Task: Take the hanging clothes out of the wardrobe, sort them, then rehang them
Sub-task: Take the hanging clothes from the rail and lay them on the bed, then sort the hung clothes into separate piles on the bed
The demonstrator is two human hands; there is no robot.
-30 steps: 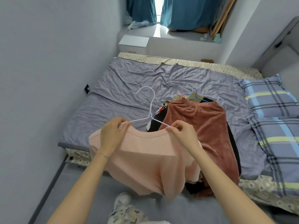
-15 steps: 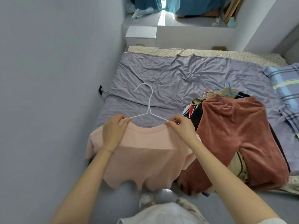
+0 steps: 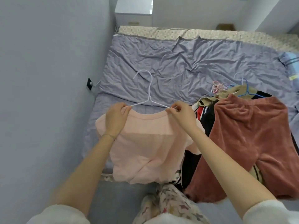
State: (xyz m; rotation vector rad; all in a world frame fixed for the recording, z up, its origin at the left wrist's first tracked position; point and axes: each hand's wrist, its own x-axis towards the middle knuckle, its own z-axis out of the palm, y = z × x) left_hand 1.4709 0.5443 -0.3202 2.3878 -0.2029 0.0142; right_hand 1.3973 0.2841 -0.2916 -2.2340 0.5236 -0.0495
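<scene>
A pale pink T-shirt (image 3: 145, 143) hangs on a white wire hanger (image 3: 149, 91) over the near left corner of the bed. My left hand (image 3: 115, 118) grips the shirt's left shoulder at the hanger arm. My right hand (image 3: 181, 115) pinches the right shoulder and the other hanger arm. To the right lies a pile of clothes on hangers, topped by rust-red velvet trousers (image 3: 252, 139), with dark garments (image 3: 205, 117) underneath. Pink hooks (image 3: 217, 86) and a blue hanger (image 3: 246, 89) stick out at its far end.
The bed (image 3: 186, 62) with a wrinkled lilac sheet fills the middle. A grey wall with a socket and plug (image 3: 89, 84) runs along the left. A white bedside cabinet (image 3: 134, 10) stands beyond the bed. A checked pillow (image 3: 291, 62) lies at the right edge.
The view has tilted down and moved closer to the bed. Both hands keep their hold on the pink shirt and hanger, now lower over the bed's near edge.
</scene>
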